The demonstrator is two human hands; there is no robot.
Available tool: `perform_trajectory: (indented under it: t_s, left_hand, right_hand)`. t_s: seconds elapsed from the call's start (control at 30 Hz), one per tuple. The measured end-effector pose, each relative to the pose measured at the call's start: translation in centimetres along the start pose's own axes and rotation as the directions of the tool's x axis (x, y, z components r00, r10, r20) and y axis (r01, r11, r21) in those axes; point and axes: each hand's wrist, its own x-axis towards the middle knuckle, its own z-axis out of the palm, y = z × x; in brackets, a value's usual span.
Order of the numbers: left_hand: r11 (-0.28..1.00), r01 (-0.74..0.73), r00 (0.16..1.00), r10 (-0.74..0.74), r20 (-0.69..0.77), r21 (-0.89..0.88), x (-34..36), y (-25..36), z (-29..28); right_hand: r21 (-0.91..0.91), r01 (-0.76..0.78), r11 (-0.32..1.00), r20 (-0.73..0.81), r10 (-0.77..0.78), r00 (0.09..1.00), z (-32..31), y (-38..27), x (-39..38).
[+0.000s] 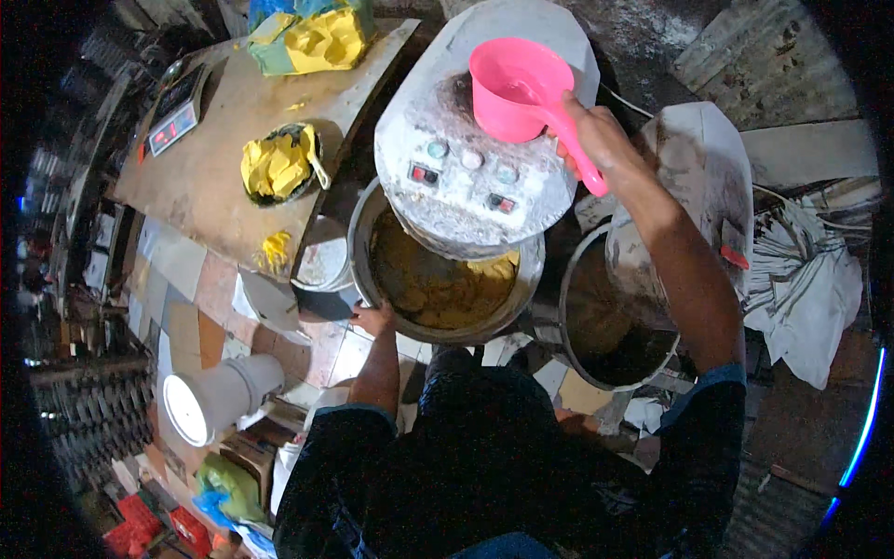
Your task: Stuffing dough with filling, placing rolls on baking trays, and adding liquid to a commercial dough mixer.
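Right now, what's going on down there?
The person's right hand holds a pink dipper by its handle at the top of the white machine. The left hand is at the rim of the metal bowl beneath, which holds a yellowish-brown mass. Yellow paste sits on the table.

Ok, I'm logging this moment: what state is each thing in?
Pink dipper: in right hand, open side up
Mixing bowl: part filled, left hand at rim
Small bowl: heaped with yellow paste
Scale: display lit
Mixer: smeared white, running unclear
Second bowl: dark inside, contents unclear
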Motion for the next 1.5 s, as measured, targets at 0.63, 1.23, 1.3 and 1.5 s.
perform_trajectory:
  t_s: [0.63, 1.23, 1.3, 1.5]
  left_hand:
    - [0.938, 0.113, 0.888, -0.243, 0.391, 0.327, -26.1, -18.6, 2.2]
    - [0.862, -0.385, 0.821, 0.157, 0.549, 0.329, -27.9, -22.9, 3.0]
    - [0.86, -0.397, 0.835, 0.195, 0.514, 0.319, -28.5, -22.2, 3.0]
    - [0.877, -0.341, 0.851, 0.134, 0.507, 0.339, -30.2, -19.0, 1.4]
  right_hand:
    - [-0.102, 0.233, 0.967, 0.22, -0.206, 0.953, -15.0, 27.8, -27.9]
    - [-0.075, -0.025, 0.997, 0.129, 0.035, 0.991, -15.5, 48.3, -33.0]
    - [-0.15, 0.05, 0.987, 0.129, -0.031, 0.991, -15.5, 49.2, -32.8]
    - [-0.081, -0.243, 0.967, 0.123, 0.252, 0.96, -15.3, 50.2, -31.6]
